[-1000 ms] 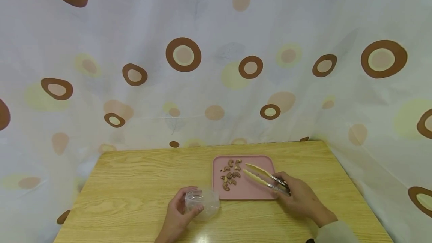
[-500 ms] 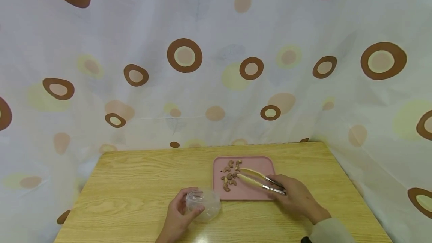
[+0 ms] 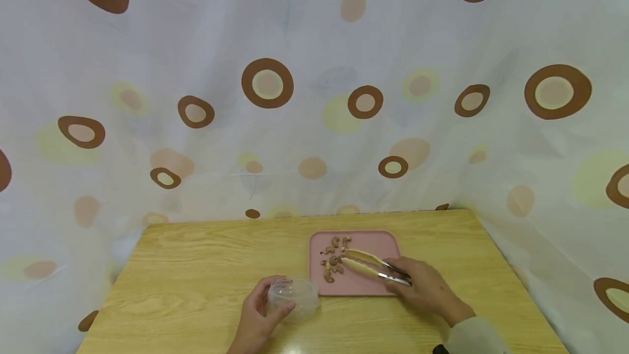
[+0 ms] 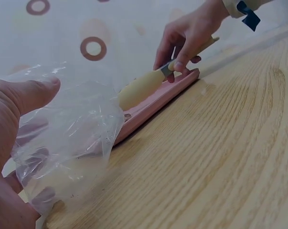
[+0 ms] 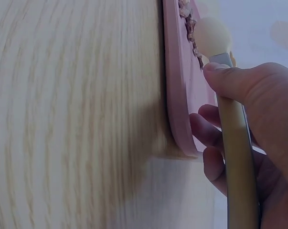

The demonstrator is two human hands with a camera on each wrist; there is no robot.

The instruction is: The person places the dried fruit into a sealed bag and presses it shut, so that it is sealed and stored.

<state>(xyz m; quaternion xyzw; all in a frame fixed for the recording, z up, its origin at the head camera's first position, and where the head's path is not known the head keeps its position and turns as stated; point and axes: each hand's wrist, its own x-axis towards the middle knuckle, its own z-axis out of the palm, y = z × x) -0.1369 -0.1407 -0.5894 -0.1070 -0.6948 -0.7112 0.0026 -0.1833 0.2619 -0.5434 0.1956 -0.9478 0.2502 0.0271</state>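
Observation:
My left hand [image 3: 257, 313] holds a clear plastic bag [image 3: 300, 299] near the front-left corner of the pink tray [image 3: 378, 242], its thumb across the near side. The left wrist view shows the bag [image 4: 81, 124] crinkled and see-through, its mouth spread. In my right hand [image 3: 427, 288] are tongs [image 3: 360, 267] with cream tips and metal handles. The thumb presses one tong handle [image 5: 237, 157] in the right wrist view. Over the tray, the tong tips stand apart at the right edge of several brown cashews [image 3: 328, 276]; whether they touch one is unclear.
The tray lies flat on a wood-grain table [image 3: 206, 266], toward its back half. A patterned curtain [image 3: 314, 124] with brown and yellow ovals hangs behind the table and along both sides.
My right hand has carried the tongs left to the cashews. Between the tips the gap looks somewhat narrower. The left hand and bag have hardly moved.

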